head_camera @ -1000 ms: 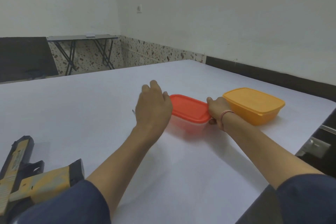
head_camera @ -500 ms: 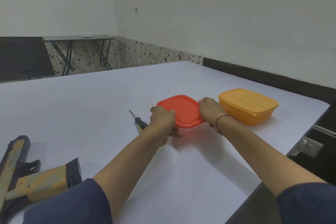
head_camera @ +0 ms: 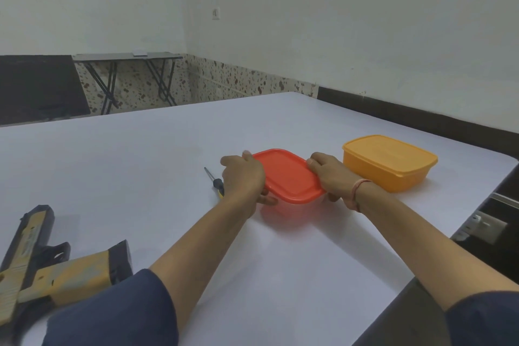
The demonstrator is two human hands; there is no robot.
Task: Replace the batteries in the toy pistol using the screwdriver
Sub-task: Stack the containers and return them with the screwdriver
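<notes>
Head view.
OP: I've got both hands on the red box [head_camera: 286, 177], so I'll place everything off that.
QA: Fingers?
OP: Left hand [head_camera: 244, 180] grips the box's left edge, fingers curled over the lid rim and thumb tucked under the near side. Right hand [head_camera: 332, 177] does the same on the right edge, fingers bent over the rim and thumb below. There's a thin band [head_camera: 358, 191] on that wrist.
QA: Is the box lifted or down?
OP: I can't tell. There's a reddish shadow under it on the white table [head_camera: 140, 163]. The lid is on and the body under it looks see-through.
QA: Task items?
OP: The screwdriver [head_camera: 214, 181] lies flat on the table just left of the red box. Its tip points away from me and the black and yellow handle is partly behind my left hand. Nothing is touching it that I can see. The toy pistol [head_camera: 42, 270] is well left of the red box and much nearer to me. It lies on its side, yellow and black, and my left sleeve [head_camera: 112, 314] covers part of it.
QA: Anything else?
OP: An orange box [head_camera: 390, 163] with its lid on sits just right of the red box, close to my right hand but apart from it. A folding table [head_camera: 126, 56] stands far behind the red box, against the wall
</notes>
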